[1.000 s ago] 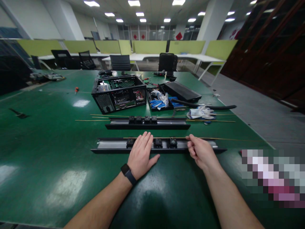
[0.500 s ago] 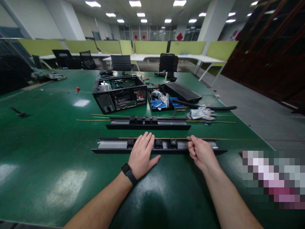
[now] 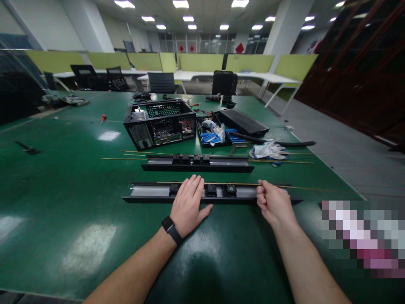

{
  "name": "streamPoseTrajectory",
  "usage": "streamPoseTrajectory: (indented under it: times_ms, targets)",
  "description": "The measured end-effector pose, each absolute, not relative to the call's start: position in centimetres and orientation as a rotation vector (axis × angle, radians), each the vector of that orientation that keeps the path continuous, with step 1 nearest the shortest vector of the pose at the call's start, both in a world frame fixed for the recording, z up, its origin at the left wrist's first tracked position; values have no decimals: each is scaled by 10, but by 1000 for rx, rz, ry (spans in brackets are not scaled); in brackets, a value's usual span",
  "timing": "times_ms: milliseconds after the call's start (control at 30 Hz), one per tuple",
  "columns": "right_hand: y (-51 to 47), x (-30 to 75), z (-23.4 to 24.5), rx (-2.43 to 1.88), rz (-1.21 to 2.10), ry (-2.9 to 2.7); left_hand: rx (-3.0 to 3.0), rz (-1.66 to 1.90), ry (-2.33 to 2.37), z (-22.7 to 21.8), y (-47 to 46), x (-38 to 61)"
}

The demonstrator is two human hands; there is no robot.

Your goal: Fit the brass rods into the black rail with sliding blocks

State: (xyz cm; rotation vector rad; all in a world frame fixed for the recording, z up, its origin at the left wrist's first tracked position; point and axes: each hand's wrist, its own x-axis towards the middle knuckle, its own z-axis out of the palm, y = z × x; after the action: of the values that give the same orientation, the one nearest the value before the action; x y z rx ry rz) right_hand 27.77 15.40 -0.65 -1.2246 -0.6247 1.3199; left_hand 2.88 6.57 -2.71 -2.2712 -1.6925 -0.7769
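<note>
A long black channel rail (image 3: pixel 147 199) with a pale inner strip lies crosswise on the table before me. Small black blocks (image 3: pixel 230 190) sit in it. My left hand (image 3: pixel 189 198), with a dark watch on its wrist, rests flat across the rail's middle, fingers outstretched over one part of the row. Toward the rail's right end, my right hand (image 3: pixel 274 202) pinches a thin brass-coloured rod (image 3: pixel 303 188). The rod runs along the rail's far edge, passes by my left fingertips and sticks out past the right end.
Behind lies a second black rail (image 3: pixel 196 168) with several blocks and thin rods (image 3: pixel 281 161) beside it. Farther back are an open black computer case (image 3: pixel 160 126), work gloves (image 3: pixel 268 150), a black panel (image 3: pixel 243 122) and a black tube (image 3: pixel 294 144). The green table's (image 3: pixel 79 190) edge runs along the right.
My right hand has slid a little to the right along the rod. My left hand stays in place on the rail.
</note>
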Motion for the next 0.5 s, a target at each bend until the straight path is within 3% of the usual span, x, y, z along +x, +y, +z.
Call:
streamPoseTrajectory:
  times_ms: [500]
  targets:
    - [151,271,-5,-1211,1452,-749,-2349,-767,-1674,-26,65,30]
